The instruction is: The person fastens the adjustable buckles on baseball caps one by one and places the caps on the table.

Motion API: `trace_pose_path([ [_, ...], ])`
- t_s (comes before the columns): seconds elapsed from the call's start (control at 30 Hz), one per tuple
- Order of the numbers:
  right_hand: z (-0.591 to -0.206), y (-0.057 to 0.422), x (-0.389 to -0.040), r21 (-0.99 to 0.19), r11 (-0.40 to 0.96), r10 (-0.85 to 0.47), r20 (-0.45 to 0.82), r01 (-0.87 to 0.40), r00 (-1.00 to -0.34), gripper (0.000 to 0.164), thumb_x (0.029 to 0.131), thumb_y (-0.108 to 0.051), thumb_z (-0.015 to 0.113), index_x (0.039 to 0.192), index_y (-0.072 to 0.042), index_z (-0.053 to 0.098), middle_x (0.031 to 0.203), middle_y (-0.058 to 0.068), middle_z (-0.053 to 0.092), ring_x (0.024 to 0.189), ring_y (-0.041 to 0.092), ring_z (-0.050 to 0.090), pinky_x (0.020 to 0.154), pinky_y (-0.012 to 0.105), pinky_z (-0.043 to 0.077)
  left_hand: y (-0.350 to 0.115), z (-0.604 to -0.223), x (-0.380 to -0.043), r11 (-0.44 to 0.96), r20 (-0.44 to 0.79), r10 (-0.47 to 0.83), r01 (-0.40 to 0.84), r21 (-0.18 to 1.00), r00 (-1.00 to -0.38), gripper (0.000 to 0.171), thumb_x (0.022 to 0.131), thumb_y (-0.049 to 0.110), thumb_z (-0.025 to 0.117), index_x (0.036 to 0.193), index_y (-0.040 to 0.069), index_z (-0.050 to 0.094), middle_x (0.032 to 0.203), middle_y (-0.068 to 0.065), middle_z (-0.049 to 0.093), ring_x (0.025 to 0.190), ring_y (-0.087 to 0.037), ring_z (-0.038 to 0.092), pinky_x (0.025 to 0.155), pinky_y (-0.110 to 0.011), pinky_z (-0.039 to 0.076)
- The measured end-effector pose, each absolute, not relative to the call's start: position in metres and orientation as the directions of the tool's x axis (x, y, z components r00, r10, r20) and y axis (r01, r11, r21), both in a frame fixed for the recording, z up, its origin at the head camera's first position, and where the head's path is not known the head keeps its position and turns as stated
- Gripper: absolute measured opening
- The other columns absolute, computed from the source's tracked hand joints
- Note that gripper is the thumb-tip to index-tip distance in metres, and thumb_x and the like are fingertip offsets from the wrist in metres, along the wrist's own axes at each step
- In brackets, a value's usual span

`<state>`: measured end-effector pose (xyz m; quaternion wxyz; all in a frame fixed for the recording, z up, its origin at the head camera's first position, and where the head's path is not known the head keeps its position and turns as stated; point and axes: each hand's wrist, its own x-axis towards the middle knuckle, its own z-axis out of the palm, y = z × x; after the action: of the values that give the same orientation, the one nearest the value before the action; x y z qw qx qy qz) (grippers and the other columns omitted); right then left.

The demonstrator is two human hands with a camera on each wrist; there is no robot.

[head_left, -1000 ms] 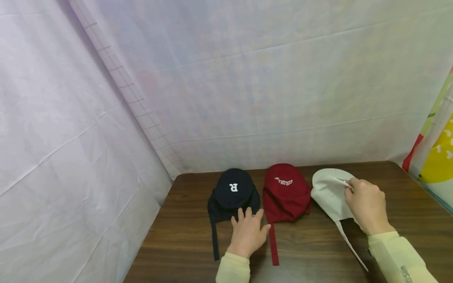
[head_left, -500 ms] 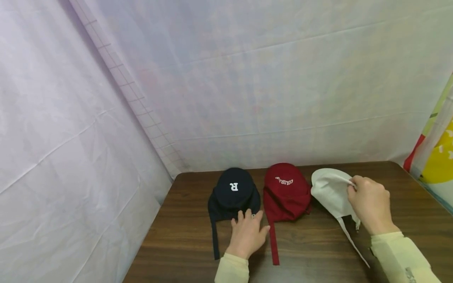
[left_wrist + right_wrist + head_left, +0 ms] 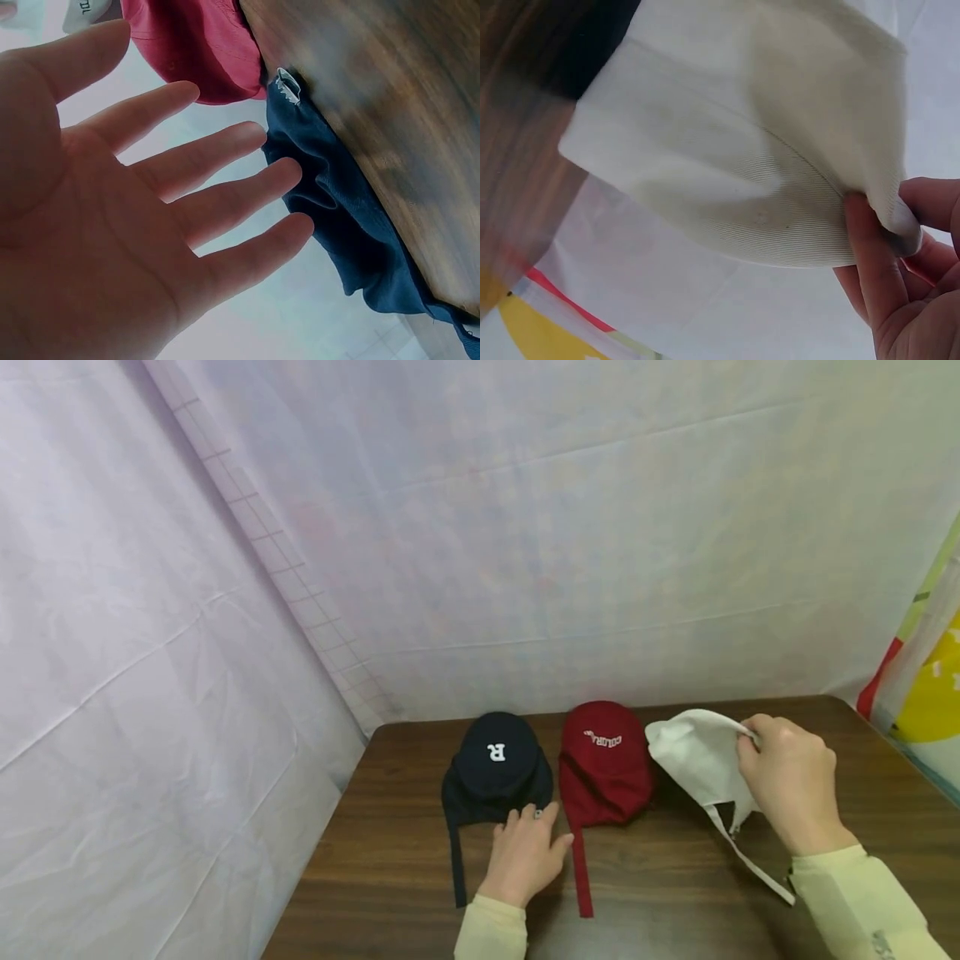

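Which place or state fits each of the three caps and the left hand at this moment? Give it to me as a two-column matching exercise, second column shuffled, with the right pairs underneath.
Column one
1. Dark cap
2. Red cap
3. White cap
4. Left hand

Column two
A. Pinched in the right hand
B. Fingers spread, gripping nothing
C. Marked with a single white letter R
D. Lies between the other two caps

Right pairs: 1-C, 2-D, 3-A, 4-B
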<state>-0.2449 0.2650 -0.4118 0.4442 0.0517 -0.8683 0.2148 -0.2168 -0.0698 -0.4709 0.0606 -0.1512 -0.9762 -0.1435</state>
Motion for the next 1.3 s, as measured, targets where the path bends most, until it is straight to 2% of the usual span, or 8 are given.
trace_pose_path([
  [0.37,-0.397,0.256,-0.237,-0.32,0.899,0.104,0.818,-0.299,-0.566,0.005,0.083,0.0,0.068,0.085,0.001,0.073,0.075,0.02,0.069,0.054,0.043,0.061,0.047,0.065,0.039,-0.071,-0.472,-0.219,0.91,0.193,0.309,0.348,0.224,-0.931,0.049,0.097,0.04,0.065,0.137,0.014,0.062,0.122,-0.014,0.067,0.103,-0.033,0.067,0.076,-0.052,0.054],
  [0.83,-0.377,0.242,-0.226,-0.269,0.891,0.068,0.876,-0.365,-0.478,0.007,0.081,0.0,0.072,0.088,-0.001,0.074,0.079,0.017,0.07,0.061,0.039,0.065,0.051,0.061,0.043,-0.071,-0.472,-0.221,0.901,0.23,0.313,0.365,0.237,-0.922,0.049,0.097,0.037,0.066,0.139,0.014,0.06,0.117,-0.014,0.069,0.096,-0.031,0.068,0.071,-0.046,0.055],
  [1.13,-0.363,0.232,-0.217,-0.255,0.881,0.045,0.884,-0.399,-0.466,0.008,0.081,-0.001,0.073,0.088,0.0,0.075,0.079,0.015,0.071,0.061,0.034,0.065,0.053,0.056,0.045,-0.071,-0.47,-0.219,0.901,0.224,0.304,0.355,0.248,-0.926,0.05,0.097,0.037,0.067,0.139,0.013,0.06,0.121,-0.014,0.068,0.1,-0.032,0.068,0.075,-0.048,0.055],
  [1.3,-0.357,0.226,-0.212,-0.243,0.878,0.03,0.888,-0.413,-0.458,0.008,0.081,-0.001,0.073,0.089,-0.002,0.076,0.079,0.012,0.071,0.06,0.028,0.065,0.053,0.047,0.044,-0.071,-0.47,-0.217,0.898,0.238,0.306,0.363,0.251,-0.922,0.049,0.097,0.038,0.066,0.139,0.013,0.06,0.12,-0.014,0.068,0.099,-0.031,0.068,0.074,-0.047,0.055],
])
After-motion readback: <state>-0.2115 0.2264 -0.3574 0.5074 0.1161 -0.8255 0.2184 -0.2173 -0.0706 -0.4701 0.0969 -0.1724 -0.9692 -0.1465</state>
